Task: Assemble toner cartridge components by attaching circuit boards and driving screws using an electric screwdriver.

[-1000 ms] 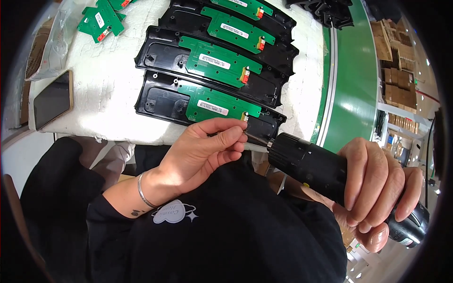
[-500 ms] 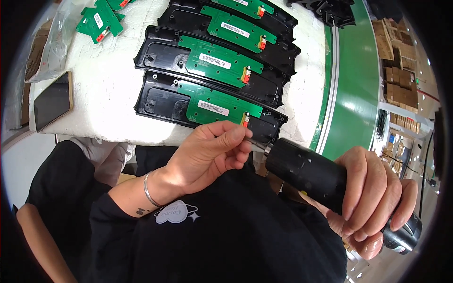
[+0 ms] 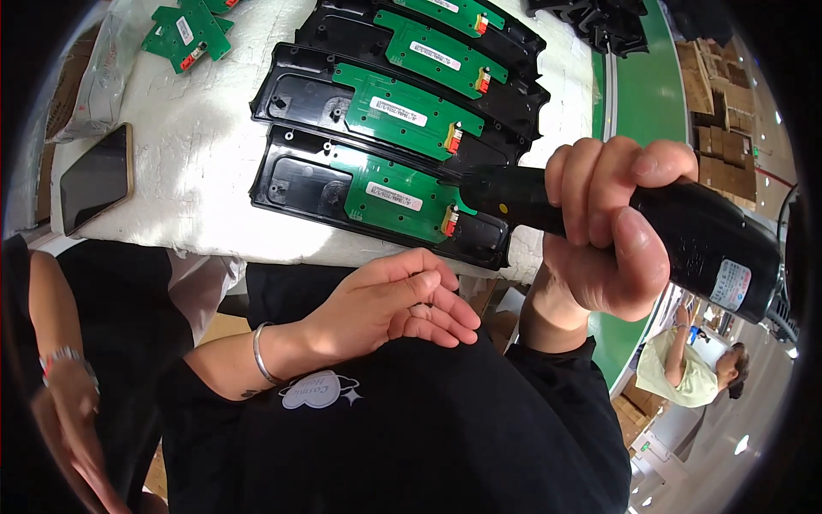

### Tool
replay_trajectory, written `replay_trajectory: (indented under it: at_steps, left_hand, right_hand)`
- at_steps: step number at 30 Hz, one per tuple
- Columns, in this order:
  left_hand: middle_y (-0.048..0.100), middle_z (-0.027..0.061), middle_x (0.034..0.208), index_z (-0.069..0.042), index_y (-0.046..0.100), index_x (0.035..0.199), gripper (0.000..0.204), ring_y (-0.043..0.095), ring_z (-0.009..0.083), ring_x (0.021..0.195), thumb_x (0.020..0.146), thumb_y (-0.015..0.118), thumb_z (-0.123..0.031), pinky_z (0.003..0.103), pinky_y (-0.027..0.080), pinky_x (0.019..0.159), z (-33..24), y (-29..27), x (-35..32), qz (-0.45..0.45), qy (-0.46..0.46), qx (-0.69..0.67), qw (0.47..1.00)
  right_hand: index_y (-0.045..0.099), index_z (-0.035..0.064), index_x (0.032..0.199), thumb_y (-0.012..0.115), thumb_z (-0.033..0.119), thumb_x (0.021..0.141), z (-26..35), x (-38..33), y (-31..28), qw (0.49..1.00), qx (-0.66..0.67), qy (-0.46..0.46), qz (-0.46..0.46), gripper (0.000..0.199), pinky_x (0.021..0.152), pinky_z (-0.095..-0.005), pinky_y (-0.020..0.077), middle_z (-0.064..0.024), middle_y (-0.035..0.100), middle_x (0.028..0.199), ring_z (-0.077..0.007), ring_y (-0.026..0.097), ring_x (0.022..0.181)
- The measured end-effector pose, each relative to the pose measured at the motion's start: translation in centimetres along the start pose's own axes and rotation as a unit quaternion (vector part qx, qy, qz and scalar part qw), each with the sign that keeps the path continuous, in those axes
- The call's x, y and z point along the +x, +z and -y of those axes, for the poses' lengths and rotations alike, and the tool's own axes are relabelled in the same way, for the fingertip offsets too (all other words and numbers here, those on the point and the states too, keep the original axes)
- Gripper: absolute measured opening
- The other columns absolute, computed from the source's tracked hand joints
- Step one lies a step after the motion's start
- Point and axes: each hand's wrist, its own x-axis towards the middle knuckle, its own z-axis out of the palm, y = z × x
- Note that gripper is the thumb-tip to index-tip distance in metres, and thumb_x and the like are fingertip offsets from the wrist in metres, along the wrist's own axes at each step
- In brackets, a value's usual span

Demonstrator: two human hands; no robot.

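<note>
My right hand [image 3: 608, 227] is wrapped round a black electric screwdriver [image 3: 719, 231], held nearly level. Its nose reaches left over the right end of the nearest green circuit board [image 3: 368, 180]; the bit is hard to make out. That board lies in a curved black plastic panel [image 3: 295, 184] with screw posts and carries a white label and a red-and-white connector [image 3: 450, 220]. Below the panel's front edge, my left hand [image 3: 402, 304] is cupped palm up, thumb bent over the palm. Something tiny seems to lie among its fingers, too small to name.
More black panels with boards [image 3: 398, 111] lie in a row behind. Loose green boards [image 3: 184, 34] and a dark phone [image 3: 98, 180] are at the left of the white padded table [image 3: 188, 163]. Black parts [image 3: 591, 21] stand far right. Other people are at left and lower right.
My right hand has swung the screwdriver up and over the nearest panel, away from my left hand. The left fingers have left the bit and loosened into a cupped palm.
</note>
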Motion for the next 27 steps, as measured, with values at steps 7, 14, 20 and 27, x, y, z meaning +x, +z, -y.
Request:
replay_trajectory:
  at_steps: [7,14,20,27]
  left_hand:
    - [0.060,0.0164,0.089,0.002,0.050,0.095,0.023,0.061,0.0194,0.077,0.094,0.040,-0.019,0.024,0.050,0.067,-0.7,0.1,0.1,-0.073,0.039,0.061,0.995]
    - [0.060,0.0118,0.089,0.000,0.052,0.097,0.019,0.059,0.0145,0.075,0.092,0.044,-0.017,0.022,0.048,0.065,-0.7,0.1,0.0,-0.096,0.106,0.028,0.989]
    - [0.060,0.0064,0.086,-0.002,0.055,0.097,0.017,0.058,0.0106,0.075,0.088,0.053,-0.017,0.020,0.047,0.066,-1.2,0.2,-0.2,-0.091,0.132,0.032,0.987]
    - [0.056,0.0014,0.081,-0.005,0.053,0.093,0.015,0.053,0.0067,0.069,0.089,0.052,-0.019,0.019,0.044,0.063,-1.1,0.8,1.4,-0.133,0.144,-0.040,0.980]
  right_hand:
    - [0.041,0.0048,0.084,0.047,0.010,0.065,0.0,0.8,1.6,0.995,-0.068,0.060,-0.053,0.021,0.049,-0.0261,0.0307,0.0008,0.036,0.053,-0.0087,0.033,0.044]
    - [0.041,0.0045,0.089,0.049,0.009,0.068,0.1,1.0,1.7,0.995,-0.066,0.064,-0.023,0.023,0.048,-0.0262,0.0314,-0.0016,0.040,0.057,-0.0094,0.035,0.045]
    - [0.044,0.0072,0.092,0.059,0.005,0.067,4.4,1.2,-1.1,0.982,0.078,-0.029,0.169,0.029,0.052,-0.0179,0.0385,0.0063,0.052,0.057,-0.0046,0.051,0.051]
    - [0.047,0.0089,0.083,0.066,0.004,0.063,5.1,-1.0,0.3,0.983,0.140,-0.111,0.048,0.028,0.054,-0.0137,0.0469,0.0032,0.058,0.057,-0.0046,0.056,0.050]
